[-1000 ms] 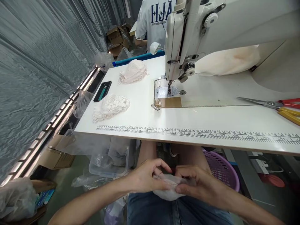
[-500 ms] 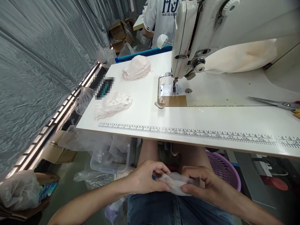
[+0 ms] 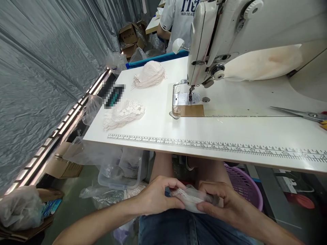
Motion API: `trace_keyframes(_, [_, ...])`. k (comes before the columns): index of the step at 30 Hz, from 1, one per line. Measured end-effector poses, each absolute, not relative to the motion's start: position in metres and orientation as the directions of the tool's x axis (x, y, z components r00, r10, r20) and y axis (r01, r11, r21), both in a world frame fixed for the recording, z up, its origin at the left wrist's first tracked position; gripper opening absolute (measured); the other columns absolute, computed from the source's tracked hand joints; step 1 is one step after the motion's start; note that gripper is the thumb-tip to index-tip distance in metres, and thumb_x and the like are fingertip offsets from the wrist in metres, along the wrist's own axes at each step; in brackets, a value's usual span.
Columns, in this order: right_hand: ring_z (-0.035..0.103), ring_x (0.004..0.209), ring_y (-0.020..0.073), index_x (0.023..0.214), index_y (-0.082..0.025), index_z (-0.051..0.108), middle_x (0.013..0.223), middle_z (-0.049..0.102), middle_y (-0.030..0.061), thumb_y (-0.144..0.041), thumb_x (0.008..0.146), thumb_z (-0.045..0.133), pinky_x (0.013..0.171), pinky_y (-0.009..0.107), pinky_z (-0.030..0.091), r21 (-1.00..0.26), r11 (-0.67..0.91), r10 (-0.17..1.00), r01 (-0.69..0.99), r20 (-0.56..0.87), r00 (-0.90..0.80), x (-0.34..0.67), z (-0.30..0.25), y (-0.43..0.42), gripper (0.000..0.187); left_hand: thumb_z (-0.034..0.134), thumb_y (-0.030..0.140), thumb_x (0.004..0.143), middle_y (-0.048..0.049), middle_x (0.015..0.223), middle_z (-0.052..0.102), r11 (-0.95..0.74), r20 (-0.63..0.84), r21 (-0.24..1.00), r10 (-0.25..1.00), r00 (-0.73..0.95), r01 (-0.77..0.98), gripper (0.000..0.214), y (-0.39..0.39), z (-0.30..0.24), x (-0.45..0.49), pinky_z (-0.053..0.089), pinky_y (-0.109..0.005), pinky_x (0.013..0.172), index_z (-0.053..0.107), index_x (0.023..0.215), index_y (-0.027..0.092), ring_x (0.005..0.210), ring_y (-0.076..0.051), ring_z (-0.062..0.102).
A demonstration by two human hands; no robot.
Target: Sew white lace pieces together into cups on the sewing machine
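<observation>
Over my lap, below the table's front edge, both hands pinch a small white piece of lace fabric (image 3: 190,200). My left hand (image 3: 157,196) grips its left end with curled fingers. My right hand (image 3: 221,201) holds the right end, fingers folded round it. On the white sewing table (image 3: 230,131) above lie a stack of white lace pieces (image 3: 124,113) at the left and a pinkish stack of lace pieces (image 3: 150,74) further back. The sewing machine (image 3: 230,37) stands at the back right, its needle over the metal plate (image 3: 185,99).
Scissors (image 3: 304,114) lie at the table's right edge. A blurred dark object (image 3: 114,95) sits by the lace. A purple basket (image 3: 242,189) stands under the table on the right, a clear plastic box (image 3: 120,172) and bags on the left. Another person in a white shirt (image 3: 178,17) stands behind.
My hands have kept working the lace piece in my lap, turning it slightly. The view has shifted a little to the left and down.
</observation>
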State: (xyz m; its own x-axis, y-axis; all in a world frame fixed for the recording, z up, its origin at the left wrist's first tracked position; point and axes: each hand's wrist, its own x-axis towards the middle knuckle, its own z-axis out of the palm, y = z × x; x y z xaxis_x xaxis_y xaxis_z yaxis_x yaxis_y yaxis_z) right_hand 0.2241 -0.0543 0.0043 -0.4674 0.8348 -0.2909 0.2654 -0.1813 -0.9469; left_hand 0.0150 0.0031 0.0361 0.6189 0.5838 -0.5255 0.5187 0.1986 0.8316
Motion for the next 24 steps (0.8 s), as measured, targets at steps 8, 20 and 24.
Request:
trace_keyframes(8, [0.034, 0.056, 0.0089, 0.062, -0.017, 0.046, 0.061, 0.039, -0.0047, -0.042, 0.082, 0.057, 0.05, 0.022, 0.023, -0.934, -0.252, 0.807, 0.255, -0.348, -0.477, 0.22, 0.001, -0.052, 0.033, 0.074, 0.036, 0.063, 0.0023, 0.057, 0.054, 0.342, -0.597, 0.801, 0.533, 0.6, 0.492, 0.026, 0.0, 0.031, 0.025, 0.03, -0.018, 0.053, 0.072, 0.073, 0.011, 0.056, -0.009, 0.044])
trace_keyframes(20, [0.05, 0.074, 0.0135, 0.079, -0.018, 0.066, 0.08, 0.054, -0.0001, -0.041, 0.08, 0.064, 0.063, 0.023, 0.035, -0.964, -0.233, 0.76, 0.125, -0.261, -0.595, 0.232, -0.005, -0.053, 0.024, 0.082, 0.042, 0.051, -0.0013, 0.059, 0.06, 0.578, -0.706, 0.697, 0.45, 0.547, 0.425, 0.037, 0.004, 0.027, 0.018, 0.038, -0.022, 0.056, 0.072, 0.068, 0.01, 0.054, -0.009, 0.049])
trace_keyframes(24, [0.051, 0.071, 0.0136, 0.078, -0.018, 0.063, 0.078, 0.055, 0.0004, -0.041, 0.082, 0.059, 0.06, 0.023, 0.036, -0.947, -0.249, 0.778, 0.204, -0.321, -0.541, 0.232, -0.004, -0.053, 0.024, 0.083, 0.039, 0.051, -0.0008, 0.061, 0.061, 0.607, -0.724, 0.674, 0.431, 0.539, 0.42, 0.036, 0.007, 0.027, 0.014, 0.038, -0.021, 0.057, 0.071, 0.07, 0.01, 0.056, -0.009, 0.05])
